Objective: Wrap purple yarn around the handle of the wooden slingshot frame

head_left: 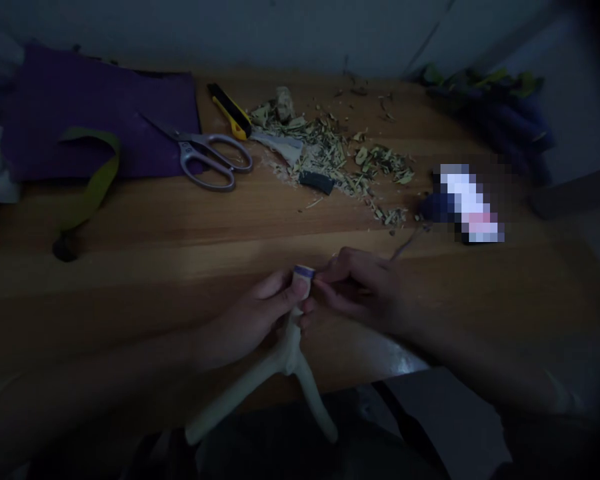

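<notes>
A peeled, pale Y-shaped stick (293, 353) points its two prongs down toward my lap, past the table's front edge. My left hand (260, 310) is closed around its single stem, thumb on the front. A purple band of thread (305, 271) circles the stem's tip. Beside that tip, my right hand (365, 287) is closed in a pinch, its fingertips at the band. A thin strand (405, 243) runs from behind the right hand toward a dark blue bundle (435, 208). What lies between the pinching fingertips is too small to see clearly.
Grey-handled scissors (207, 160) rest partly on a purple sheet (105, 113), near an olive strap (95, 187). A yellow-black utility knife (230, 110) lies by bark shavings (330, 147). A blurred-out phone (473, 203) and dark blue gloves (505, 113) are on the right.
</notes>
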A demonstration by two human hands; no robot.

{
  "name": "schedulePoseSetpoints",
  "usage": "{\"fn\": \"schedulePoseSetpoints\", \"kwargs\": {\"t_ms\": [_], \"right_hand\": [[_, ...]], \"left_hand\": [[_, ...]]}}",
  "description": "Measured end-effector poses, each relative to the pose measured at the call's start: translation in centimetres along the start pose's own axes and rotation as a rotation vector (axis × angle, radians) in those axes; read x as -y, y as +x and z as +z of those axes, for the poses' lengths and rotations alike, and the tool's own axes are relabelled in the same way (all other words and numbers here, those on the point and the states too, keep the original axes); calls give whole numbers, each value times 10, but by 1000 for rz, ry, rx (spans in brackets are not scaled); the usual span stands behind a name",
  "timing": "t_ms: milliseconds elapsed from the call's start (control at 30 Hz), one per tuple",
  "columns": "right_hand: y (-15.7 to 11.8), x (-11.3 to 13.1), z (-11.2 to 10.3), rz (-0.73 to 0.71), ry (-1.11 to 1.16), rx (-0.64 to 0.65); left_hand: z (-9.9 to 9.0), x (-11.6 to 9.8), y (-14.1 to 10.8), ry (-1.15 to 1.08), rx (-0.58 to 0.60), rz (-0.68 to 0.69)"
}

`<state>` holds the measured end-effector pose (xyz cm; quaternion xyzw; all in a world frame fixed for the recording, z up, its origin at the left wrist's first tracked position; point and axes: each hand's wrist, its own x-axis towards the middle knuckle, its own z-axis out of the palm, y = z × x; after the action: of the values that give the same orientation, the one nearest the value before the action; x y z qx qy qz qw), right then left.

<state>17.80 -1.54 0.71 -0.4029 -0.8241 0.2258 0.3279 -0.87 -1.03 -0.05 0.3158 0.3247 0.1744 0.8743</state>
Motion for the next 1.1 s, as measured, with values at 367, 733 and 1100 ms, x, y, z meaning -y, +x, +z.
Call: {"fn": "schedulePoseSetpoints", "kwargs": {"t_ms": [367, 733, 1100], "right_hand": [[2, -3, 6, 70, 13, 24], [0, -8, 9, 89, 64, 32], [-3, -12, 11, 23, 53, 39]], "left_hand": [[-2, 4, 10, -259, 37, -75], [-13, 24, 17, -304, 20, -45], [-11, 28, 19, -260, -26, -39]]}}
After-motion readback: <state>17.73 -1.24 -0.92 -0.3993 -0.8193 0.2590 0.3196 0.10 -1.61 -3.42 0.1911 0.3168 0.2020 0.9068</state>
